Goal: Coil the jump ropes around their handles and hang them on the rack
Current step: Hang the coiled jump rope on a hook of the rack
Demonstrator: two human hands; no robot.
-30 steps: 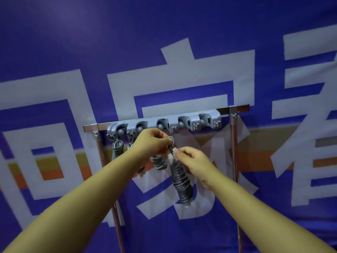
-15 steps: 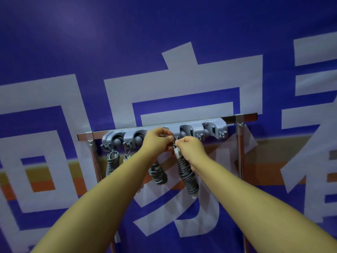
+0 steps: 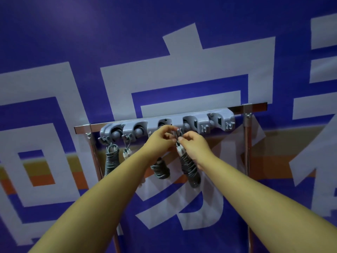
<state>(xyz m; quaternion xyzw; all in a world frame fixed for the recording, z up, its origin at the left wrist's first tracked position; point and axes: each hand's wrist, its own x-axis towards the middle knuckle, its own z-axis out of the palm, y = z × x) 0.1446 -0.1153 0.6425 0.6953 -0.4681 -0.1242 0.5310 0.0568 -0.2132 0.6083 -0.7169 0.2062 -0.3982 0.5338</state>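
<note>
Both grips are up at the rack (image 3: 167, 123) now: the left hand (image 3: 161, 138) has its fingertips pinched at the small hook just under the third clamp, and the right hand (image 3: 194, 145) pinches the top loop of the coiled jump rope (image 3: 189, 170), right beside it. The two hands are almost touching, with the hook end between them.

That rope hangs straight down from the right hand's pinch, long axis vertical, its white handle ends just below the fingers and the dark coil trailing lower. So the hook sits just above and a touch left of the loop, and the right hand is the nearer one to carry it over. Whether the loop is already caught on the hook, I can't tell; fingers cover the spot.

Further left, a first coiled rope (image 3: 111, 161) hangs from the leftmost hook, a second rope (image 3: 126, 153) beside it, largely hidden by the left forearm, and a third coil (image 3: 161, 169) dangles below the left wrist. Two clamps on the right look free. Behind it all, a blue banner (image 3: 164, 52).
</note>
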